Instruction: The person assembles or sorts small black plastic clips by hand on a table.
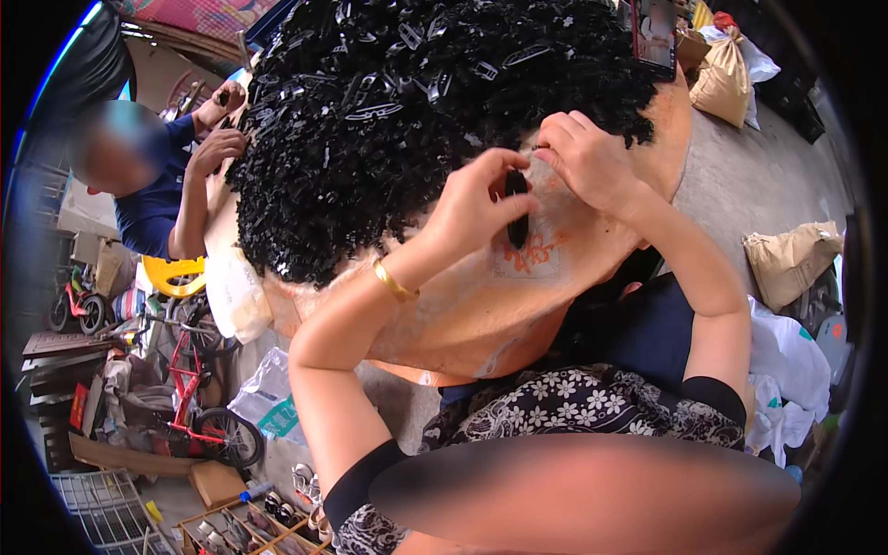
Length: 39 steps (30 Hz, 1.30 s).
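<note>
My left hand (481, 199) is curled, with thumb and fingers around a long, narrow black plastic piece (516, 215) that tapers at its lower end. Close beside it on the right, my right hand (587, 162) has its fingers bent together in a pinch. A little dark material shows at its fingertips, too small to name. Both hands are over the near edge of a big heap of small black plastic pieces (370, 120), many of them oval or clip-shaped. Beneath lies a tan sheet-covered table (444, 324) with orange markings.
Across the heap on the left, another person (153, 185) has both hands at its edge. A phone (653, 37) stands at the far right side. Sacks (723, 79) and a brown paper bag (791, 264) are on the right. A red bicycle (190, 388) and shoe rack (250, 532) are at left.
</note>
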Available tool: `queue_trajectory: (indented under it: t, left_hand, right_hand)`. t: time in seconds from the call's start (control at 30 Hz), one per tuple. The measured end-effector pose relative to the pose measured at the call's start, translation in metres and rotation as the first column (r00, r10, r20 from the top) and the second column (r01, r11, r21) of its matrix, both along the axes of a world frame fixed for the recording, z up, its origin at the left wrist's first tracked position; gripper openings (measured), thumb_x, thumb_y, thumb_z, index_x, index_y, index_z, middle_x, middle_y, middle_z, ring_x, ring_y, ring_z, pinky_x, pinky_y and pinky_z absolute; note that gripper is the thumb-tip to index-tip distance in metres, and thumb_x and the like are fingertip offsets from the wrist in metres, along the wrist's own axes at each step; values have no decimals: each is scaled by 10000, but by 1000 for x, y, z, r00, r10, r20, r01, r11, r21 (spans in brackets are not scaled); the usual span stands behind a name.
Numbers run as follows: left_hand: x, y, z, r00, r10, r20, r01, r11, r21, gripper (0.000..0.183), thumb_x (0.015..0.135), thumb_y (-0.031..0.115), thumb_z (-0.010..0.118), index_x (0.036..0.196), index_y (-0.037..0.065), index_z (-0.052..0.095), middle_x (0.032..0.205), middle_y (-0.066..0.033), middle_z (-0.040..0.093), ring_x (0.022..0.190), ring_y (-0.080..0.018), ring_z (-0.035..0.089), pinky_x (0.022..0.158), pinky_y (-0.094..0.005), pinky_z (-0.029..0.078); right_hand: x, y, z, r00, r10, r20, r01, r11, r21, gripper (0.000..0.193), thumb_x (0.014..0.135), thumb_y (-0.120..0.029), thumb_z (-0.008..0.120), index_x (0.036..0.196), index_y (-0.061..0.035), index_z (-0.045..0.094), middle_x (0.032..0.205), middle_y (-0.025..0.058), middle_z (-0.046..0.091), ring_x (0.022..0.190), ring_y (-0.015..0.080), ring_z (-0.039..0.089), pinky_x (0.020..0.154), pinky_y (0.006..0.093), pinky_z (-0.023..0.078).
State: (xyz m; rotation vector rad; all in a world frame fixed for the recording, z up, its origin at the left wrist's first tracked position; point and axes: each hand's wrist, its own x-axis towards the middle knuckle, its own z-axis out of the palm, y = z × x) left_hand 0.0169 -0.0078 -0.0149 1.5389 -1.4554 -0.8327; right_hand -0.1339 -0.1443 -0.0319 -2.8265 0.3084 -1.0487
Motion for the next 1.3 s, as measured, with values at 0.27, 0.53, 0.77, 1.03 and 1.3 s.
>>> queue_trajectory:
  t: [0.27, 0.53, 0.77, 1.03, 1.3]
  left_hand:
    - [-10, 13, 12, 1000, -17, -10, 18, 996, 86, 445, 748, 18, 716, 1137, -16, 505, 959, -93, 657, 859, -112, 611, 738, -242, 505]
    - [6, 6, 6, 797, 81, -599, -160, 984, -80, 279, 798, -30, 661, 1051, -11, 543, 1063, -93, 629, 938, -117, 598, 850, -247, 493]
    - [-2, 10, -5, 669, 101, -737, -114, 993, 32, 291, 838, 19, 639, 1103, 32, 520, 1049, -78, 601, 899, -121, 584, 838, -264, 494]
    - [2, 10, -11, 573, 81, -816, -28, 997, 79, 244, 857, 35, 615, 1098, 38, 582, 1027, -59, 621, 964, -159, 603, 928, -331, 486]
    - [-3, 10, -20, 571, 89, -816, 14, 993, 118, 292, 831, 12, 641, 1114, 36, 571, 1020, -55, 616, 942, -153, 600, 866, -298, 509]
  right_hand:
    - [-3, 6, 8, 982, 35, 183, -47, 997, 59, 180, 779, -126, 676, 905, -51, 570, 780, 79, 596, 734, 243, 566, 629, 317, 483]
    - [-6, 31, 6, 959, 191, 211, -280, 497, 821, 157, 888, -121, 608, 966, -8, 532, 834, 53, 612, 762, 89, 576, 617, 260, 483]
    - [-13, 44, 16, 965, 147, 217, -262, 542, 798, 184, 866, -114, 622, 985, -22, 515, 834, 96, 620, 735, 188, 619, 617, 299, 490]
    - [-17, 34, 23, 966, 147, 215, -216, 912, 349, 179, 772, -105, 698, 918, -52, 609, 769, 107, 626, 678, 247, 625, 563, 311, 475]
    - [-11, 37, 21, 915, 128, 384, -315, 822, 475, 113, 788, -65, 667, 893, -22, 658, 760, 88, 638, 701, 227, 623, 580, 287, 479]
